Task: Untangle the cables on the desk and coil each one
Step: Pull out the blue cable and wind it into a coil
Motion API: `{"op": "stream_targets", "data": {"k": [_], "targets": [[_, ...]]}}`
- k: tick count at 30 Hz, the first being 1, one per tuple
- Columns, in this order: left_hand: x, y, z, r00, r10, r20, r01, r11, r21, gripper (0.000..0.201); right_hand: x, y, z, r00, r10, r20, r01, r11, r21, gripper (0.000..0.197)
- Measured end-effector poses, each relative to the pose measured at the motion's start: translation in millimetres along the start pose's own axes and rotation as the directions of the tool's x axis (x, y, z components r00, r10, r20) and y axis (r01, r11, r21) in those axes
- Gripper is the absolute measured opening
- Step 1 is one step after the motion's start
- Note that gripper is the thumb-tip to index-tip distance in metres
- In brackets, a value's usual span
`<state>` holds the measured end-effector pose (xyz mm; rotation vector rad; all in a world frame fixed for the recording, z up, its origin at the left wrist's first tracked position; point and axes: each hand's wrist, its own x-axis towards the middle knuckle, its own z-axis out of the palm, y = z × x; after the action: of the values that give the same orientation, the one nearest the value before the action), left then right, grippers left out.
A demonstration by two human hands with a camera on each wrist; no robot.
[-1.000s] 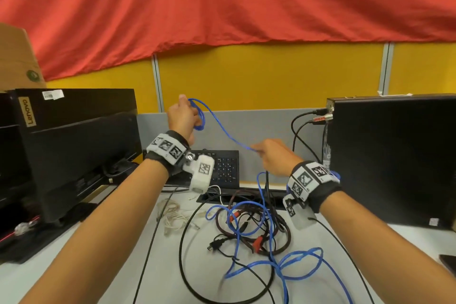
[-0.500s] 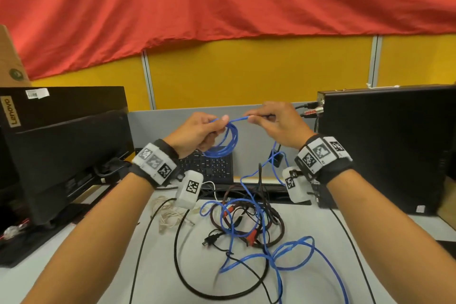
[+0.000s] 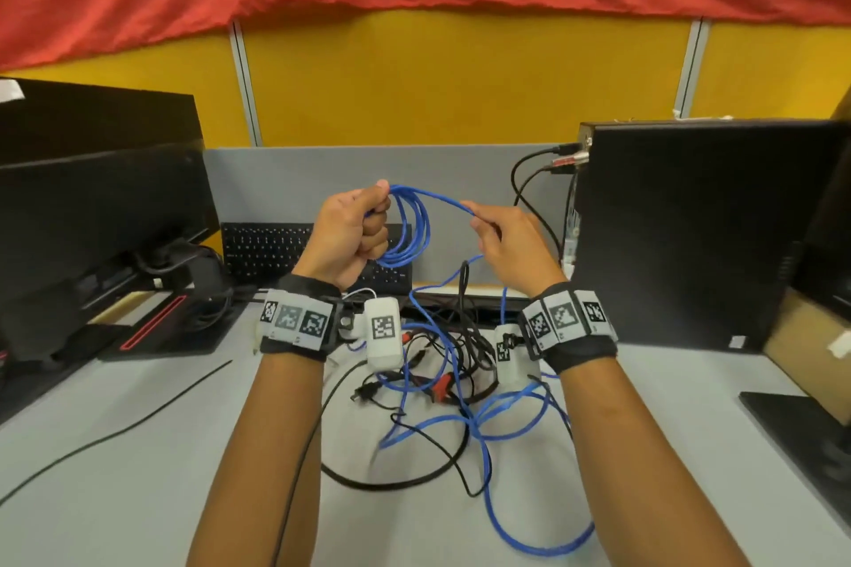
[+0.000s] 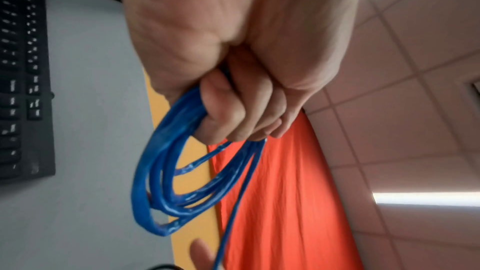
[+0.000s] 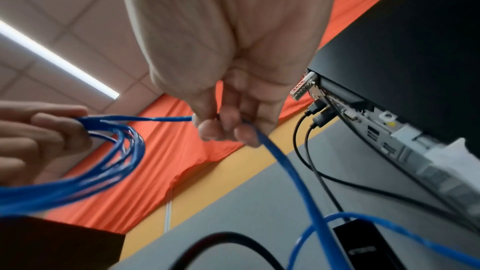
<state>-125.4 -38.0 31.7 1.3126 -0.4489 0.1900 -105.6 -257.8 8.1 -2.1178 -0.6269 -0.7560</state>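
The keyboard [image 3: 276, 251] lies behind the cable tangle [image 3: 442, 373], between monitor [image 3: 101, 216] left and computer tower [image 3: 690, 235] right.

A pale grey desk [image 3: 138, 474] on which computer equipment and a heap of tangled cables are laid.

At 12 o'clock a black keyboard [image 3: 267, 251] is placed against the grey partition. At 9 o'clock a black monitor [image 3: 106, 216] is stood on its base, and at 3 o'clock a black computer case [image 3: 690, 235] is set upright; a second black base [image 3: 801, 424] is seen at 4 o'clock. In the middle a tangle [image 3: 442, 364] of black, blue and red-tipped cables is spread, from which loops of a blue cable [image 3: 506, 516] are run towards 5 o'clock. A thin black cable [image 3: 115, 433] is stretched across towards 8 o'clock.
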Motion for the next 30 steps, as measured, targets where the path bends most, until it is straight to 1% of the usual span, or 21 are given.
{"op": "stream_targets", "data": {"k": [2, 3, 5, 6, 7, 8, 9, 10, 11, 13, 14, 15, 16, 18, 20, 21, 23, 24, 25, 27, 30], "targets": [[1, 2, -5, 0.997, -0.064, -0.038, 0.058, 0.99, -0.125, 0.036, 0, 2, 1, 1.0, 0.002, -0.006, -0.002, 1.0, -0.006, 0.034], [1, 4, -10, 0.993, -0.095, -0.072, 0.078, 0.973, -0.216, 0.037, 1, 4, -1, 0.999, 0.003, -0.048, -0.002, 1.0, 0.018, 0.033], [-1, 8, -21, 0.978, -0.154, -0.139, 0.089, 0.918, -0.387, 0.038, -2, 8, -4, 0.991, 0.016, -0.132, -0.007, 0.998, 0.068, 0.032], [-2, 10, -25, 0.973, -0.169, -0.157, 0.083, 0.89, -0.448, 0.038, -2, 9, -6, 0.99, 0.024, -0.138, -0.017, 0.999, 0.052, 0.031], [-3, 12, -28, 0.971, -0.172, -0.167, 0.071, 0.873, -0.482, 0.039, -3, 8, -6, 0.995, 0.051, -0.09, -0.052, 0.999, -0.009, 0.032], [-4, 14, -28, 0.972, -0.16, -0.173, 0.059, 0.875, -0.481, 0.039, -4, 7, -5, 0.994, 0.105, 0.006, -0.103, 0.987, -0.123, 0.033], [-5, 14, -26, 0.974, -0.137, -0.18, 0.044, 0.895, -0.444, 0.039, -4, 3, -4, 0.977, 0.173, 0.121, -0.133, 0.95, -0.284, 0.034], [-6, 15, -22, 0.977, -0.104, -0.186, 0.027, 0.927, -0.374, 0.038, -5, -4, -2, 0.948, 0.224, 0.227, -0.109, 0.897, -0.429, 0.033], [-7, 15, -16, 0.98, -0.065, -0.189, 0.01, 0.961, -0.277, 0.038, -6, -12, -1, 0.916, 0.244, 0.319, -0.05, 0.858, -0.512, 0.03], [-9, 15, -4, 0.986, 0.046, -0.161, -0.044, 0.999, 0.017, 0.036, -8, -30, 2, 0.846, 0.212, 0.489, 0.068, 0.867, -0.493, 0.022], [-10, 15, 1, 0.99, 0.097, -0.102, -0.077, 0.98, 0.184, 0.034, -10, -40, 2, 0.823, 0.158, 0.545, 0.124, 0.887, -0.444, 0.026], [-13, 15, 7, 0.993, 0.115, -0.011, -0.105, 0.94, 0.324, 0.033, -11, -48, 1, 0.813, 0.086, 0.576, 0.186, 0.899, -0.396, 0.035], [-16, 16, 11, 0.992, 0.095, 0.083, -0.122, 0.897, 0.424, 0.032, -11, -54, -1, 0.812, 0.008, 0.584, 0.243, 0.905, -0.35, 0.041], [-23, 16, 17, 0.98, 0.037, 0.193, -0.14, 0.821, 0.554, 0.037, -12, -63, -6, 0.847, -0.147, 0.511, 0.301, 0.925, -0.232, 0.03], [-27, 15, 22, 0.969, 0.021, 0.248, -0.173, 0.774, 0.61, 0.046, -14, -66, -12, 0.9, -0.262, 0.348, 0.297, 0.954, -0.048, 0.02], [-28, 13, 25, 0.962, 0.015, 0.271, -0.182, 0.776, 0.603, 0.048, -14, -65, -14, 0.924, -0.284, 0.255, 0.287, 0.958, 0.026, 0.018], [-28, 10, 32, 0.962, 0.021, 0.272, -0.179, 0.801, 0.571, 0.047, -14, -61, -17, 0.958, -0.273, 0.084, 0.266, 0.96, 0.086, 0.022], [-27, 8, 34, 0.967, 0.035, 0.253, -0.178, 0.804, 0.567, 0.046, -13, -57, -19, 0.968, -0.248, 0.029, 0.244, 0.964, 0.105, 0.026], [-26, 8, 33, 0.971, 0.049, 0.236, -0.178, 0.807, 0.563, 0.046, -12, -53, -21, 0.974, -0.225, 0.002, 0.223, 0.965, 0.136, 0.027], [-27, 10, 27, 0.973, 0.066, 0.221, -0.175, 0.832, 0.526, 0.044, -11, -45, -28, 0.974, -0.224, -0.021, 0.224, 0.957, 0.185, 0.019], [-29, 16, 10, 0.975, 0.103, 0.199, -0.173, 0.912, 0.372, 0.03, -8, -30, -36, 0.976, -0.206, -0.073, 0.216, 0.959, 0.183, 0.017]]}}
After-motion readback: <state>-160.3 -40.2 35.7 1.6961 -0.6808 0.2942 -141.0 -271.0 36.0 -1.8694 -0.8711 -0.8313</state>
